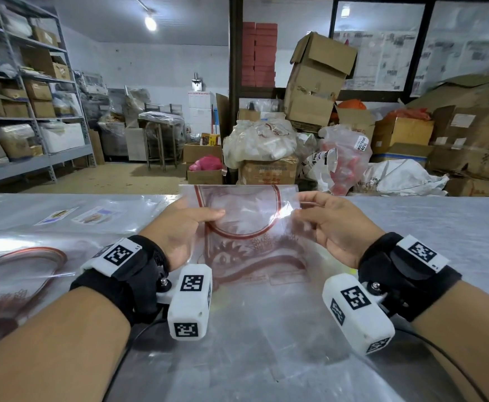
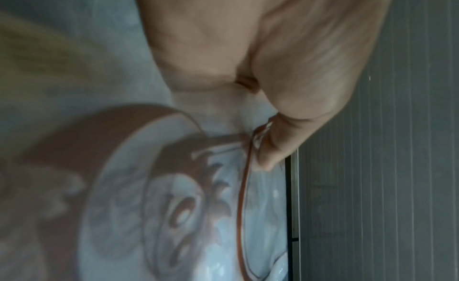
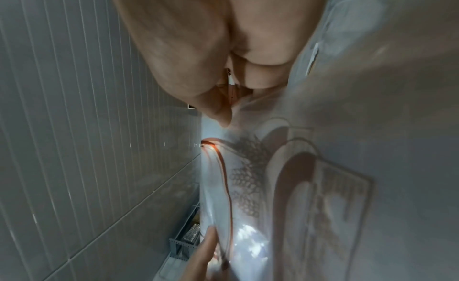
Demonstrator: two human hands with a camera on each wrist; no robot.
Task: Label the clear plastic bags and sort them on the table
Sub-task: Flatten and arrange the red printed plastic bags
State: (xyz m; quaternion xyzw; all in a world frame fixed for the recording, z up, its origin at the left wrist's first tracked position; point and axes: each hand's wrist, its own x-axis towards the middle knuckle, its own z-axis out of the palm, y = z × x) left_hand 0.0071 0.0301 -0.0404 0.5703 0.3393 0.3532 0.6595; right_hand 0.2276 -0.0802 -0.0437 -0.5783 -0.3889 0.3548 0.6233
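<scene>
Holding a clear plastic bag (image 1: 246, 227) printed in red up between them, both hands worked above the middle of the bench (image 1: 440, 227), towards its far edge. The left hand (image 1: 183, 227) pinched the bag's left side, thumb on top, and the right hand (image 1: 329, 224) pinched its right side near the top corner; the upper part stood lifted off the surface while the lower part trailed down towards the bench. I judged this the handling step: the bag picked up and spread, with no label on it that I could see. The next move would call for laying it flat and fetching one of the two small labels (image 1: 76, 215) lying near the far left corner of the bench, which would mean freeing one hand without letting the slippery film fold on itself. Another printed bag (image 1: 19, 274) lay flat by the left edge.

The head view alone showed both hands, the labels and the second bag. The left wrist view showed what it could not: the thumb (image 2: 278, 148) pressed down on the bag's edge right at a thin red printed line, the film bowing away beneath. The right wrist view showed the right thumb tip (image 3: 221, 112) nipping the film, and the other hand's fingertips (image 3: 203, 252) at the opposite side.
</scene>
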